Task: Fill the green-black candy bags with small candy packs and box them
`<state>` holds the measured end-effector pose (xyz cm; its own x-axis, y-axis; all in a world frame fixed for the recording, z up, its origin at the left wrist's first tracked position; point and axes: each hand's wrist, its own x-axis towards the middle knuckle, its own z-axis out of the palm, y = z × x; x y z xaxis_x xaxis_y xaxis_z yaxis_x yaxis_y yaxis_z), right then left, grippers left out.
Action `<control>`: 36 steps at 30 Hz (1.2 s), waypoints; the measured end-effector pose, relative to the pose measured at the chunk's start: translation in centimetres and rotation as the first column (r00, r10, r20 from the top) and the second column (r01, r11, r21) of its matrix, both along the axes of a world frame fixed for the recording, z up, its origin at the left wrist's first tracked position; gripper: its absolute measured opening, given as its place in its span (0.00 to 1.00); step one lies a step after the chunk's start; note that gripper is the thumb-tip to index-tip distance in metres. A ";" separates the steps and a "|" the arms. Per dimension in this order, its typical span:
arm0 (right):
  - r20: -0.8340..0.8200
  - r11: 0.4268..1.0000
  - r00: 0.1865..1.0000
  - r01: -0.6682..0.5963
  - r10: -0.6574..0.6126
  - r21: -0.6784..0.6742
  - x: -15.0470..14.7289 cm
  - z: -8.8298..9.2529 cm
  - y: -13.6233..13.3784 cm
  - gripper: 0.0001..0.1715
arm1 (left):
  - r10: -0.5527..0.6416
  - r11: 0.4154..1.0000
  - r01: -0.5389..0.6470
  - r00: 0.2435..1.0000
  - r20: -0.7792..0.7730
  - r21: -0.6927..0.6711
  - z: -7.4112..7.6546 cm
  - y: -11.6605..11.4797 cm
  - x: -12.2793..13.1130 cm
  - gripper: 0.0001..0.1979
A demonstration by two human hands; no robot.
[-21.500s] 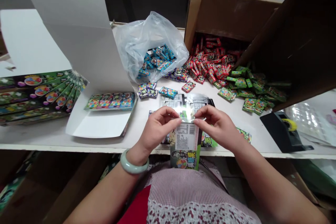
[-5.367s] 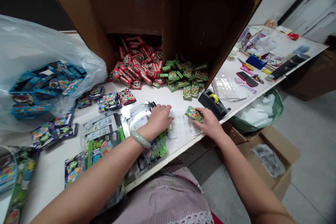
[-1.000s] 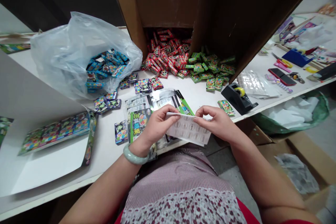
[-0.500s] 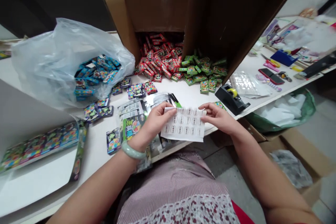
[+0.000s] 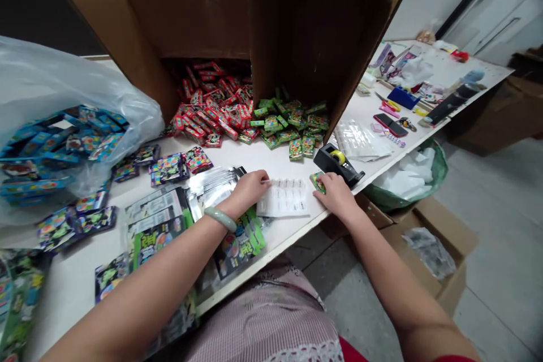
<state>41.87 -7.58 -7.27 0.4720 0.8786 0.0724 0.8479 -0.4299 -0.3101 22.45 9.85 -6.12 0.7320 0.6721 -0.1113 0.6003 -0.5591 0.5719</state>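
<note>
My left hand [image 5: 251,189], with a pale green bangle on the wrist, pinches the upper left corner of a white sheet of round stickers [image 5: 283,198]. The sheet lies at the table's front edge, printed side up. My right hand [image 5: 336,195] is closed around a small green box [image 5: 317,182], thumb and fingers at its sides. Just behind that hand stands a black tape dispenser [image 5: 338,163] with a yellow core. Under my left forearm lie printed plastic pouches [image 5: 237,246] in black and green.
Large cardboard cartons [image 5: 199,17] at the back spill red boxes [image 5: 212,104] and green boxes [image 5: 292,119]. A clear plastic bag [image 5: 139,107] of blue boxes is at left, with purple boxes [image 5: 169,168] nearby. A phone [image 5: 390,123] lies at right. An open carton [image 5: 445,226] sits below the table.
The sticker sheet has come down from both hands onto the table, its left corner still in my left hand. My right hand let go of it and moved to the small green box. The view shifted right.
</note>
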 end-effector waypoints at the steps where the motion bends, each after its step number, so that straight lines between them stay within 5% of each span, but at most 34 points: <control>1: -0.001 1.000 1.000 0.014 -0.014 0.006 0.0 -0.3 0.0 0.15 | -0.004 1.000 0.004 1.000 -0.022 0.016 -0.1 0.1 0.2 0.08; 7: -0.011 0.991 0.999 0.054 -0.053 0.125 0.1 -0.2 -0.4 0.14 | -0.053 0.998 0.058 0.993 -0.108 0.037 -0.6 0.9 1.3 0.09; 11: -0.114 0.929 0.955 -0.232 0.274 0.290 -1.0 1.3 -0.6 0.15 | -0.101 0.994 0.105 0.988 -0.116 0.028 -1.0 1.0 1.7 0.10; 13: -0.199 0.874 0.860 -0.420 0.469 0.242 -1.8 1.7 -0.3 0.15 | -0.120 0.992 0.124 0.986 -0.115 0.026 -1.0 0.9 1.7 0.10; 15: -0.285 0.864 0.816 -0.464 0.503 0.196 -2.0 1.5 0.4 0.14 | -0.139 0.990 0.142 0.984 -0.112 0.022 -1.1 0.8 1.7 0.10; 20: -0.292 0.985 0.952 -0.046 0.093 0.165 0.1 -0.4 2.5 0.11 | -0.188 0.981 0.191 0.978 -0.090 0.024 -1.4 0.8 1.7 0.10; 26: -0.338 0.980 0.936 -0.032 0.099 0.197 0.4 -1.1 1.7 0.12 | -0.183 0.980 0.192 0.974 -0.133 0.055 -1.1 -0.3 1.2 0.08; 32: -0.603 0.873 0.769 0.427 -0.215 0.233 0.3 0.4 -1.2 0.14 | -0.177 0.973 0.193 0.976 -0.125 0.127 -0.2 -1.3 1.0 0.10; 36: -0.758 0.864 0.649 0.418 -0.067 0.281 -2.3 2.2 -1.4 0.13 | -0.130 0.976 0.114 0.989 0.076 0.183 2.3 -1.0 -3.7 0.28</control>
